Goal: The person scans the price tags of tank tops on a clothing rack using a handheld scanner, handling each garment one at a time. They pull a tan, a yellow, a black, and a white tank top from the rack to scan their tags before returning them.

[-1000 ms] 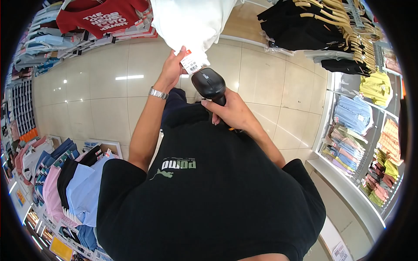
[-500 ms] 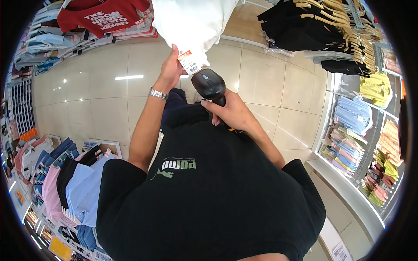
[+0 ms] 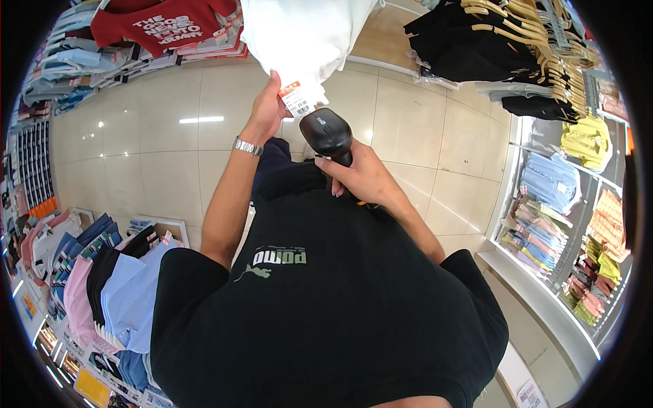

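My left hand (image 3: 270, 103), with a metal watch on its wrist, pinches a white and orange price tag (image 3: 297, 100) by its left edge. The tag belongs to a white garment (image 3: 303, 41) that spreads at the top middle of the view. In my right hand (image 3: 364, 173) is a black barcode scanner (image 3: 326, 132), gripped by its handle. The scanner's head points at the tag's lower edge, close to the printed barcode. Part of the right fingers is hidden behind the handle.
A red printed shirt (image 3: 163, 28) lies on the stacked clothes at the upper left. Black garments (image 3: 469, 44) hang on wooden hangers at the upper right. Shelves of folded clothes (image 3: 551, 177) line the right, and a clothes rack (image 3: 122, 285) stands at the lower left. Tiled floor (image 3: 156, 129) lies between.
Both hands, the tag and the scanner stay almost in place. The tag and the white garment have shifted only very slightly.
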The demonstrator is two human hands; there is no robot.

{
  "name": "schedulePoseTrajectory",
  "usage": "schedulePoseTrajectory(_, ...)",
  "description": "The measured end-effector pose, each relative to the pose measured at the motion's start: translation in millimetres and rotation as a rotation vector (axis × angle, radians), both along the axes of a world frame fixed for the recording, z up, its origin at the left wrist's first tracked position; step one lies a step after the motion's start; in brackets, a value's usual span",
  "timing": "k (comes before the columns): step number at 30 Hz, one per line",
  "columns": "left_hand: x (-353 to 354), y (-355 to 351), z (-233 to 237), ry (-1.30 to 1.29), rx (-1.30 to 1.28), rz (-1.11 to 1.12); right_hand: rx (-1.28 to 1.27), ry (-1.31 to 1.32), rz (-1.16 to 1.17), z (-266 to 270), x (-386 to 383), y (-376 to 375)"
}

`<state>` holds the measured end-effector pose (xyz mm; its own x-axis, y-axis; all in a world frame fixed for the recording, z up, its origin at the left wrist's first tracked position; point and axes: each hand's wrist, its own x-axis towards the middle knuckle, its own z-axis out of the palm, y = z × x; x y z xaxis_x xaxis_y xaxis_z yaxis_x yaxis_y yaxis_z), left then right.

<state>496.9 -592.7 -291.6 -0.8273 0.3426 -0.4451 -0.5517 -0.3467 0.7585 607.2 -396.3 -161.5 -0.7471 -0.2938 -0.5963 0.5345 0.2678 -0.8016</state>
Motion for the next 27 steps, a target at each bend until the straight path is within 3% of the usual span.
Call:
schedulePoseTrajectory(16, 1, -1, -2, -0.035, -0.021, 0.032, 0.013, -0.016, -0.005, 0, -3, 0)
schedulePoseTrajectory(27, -13, -17, -43, -0.031, -0.296, 0.025, 0.127, 0.365, -0.072, -21, -33, 11)
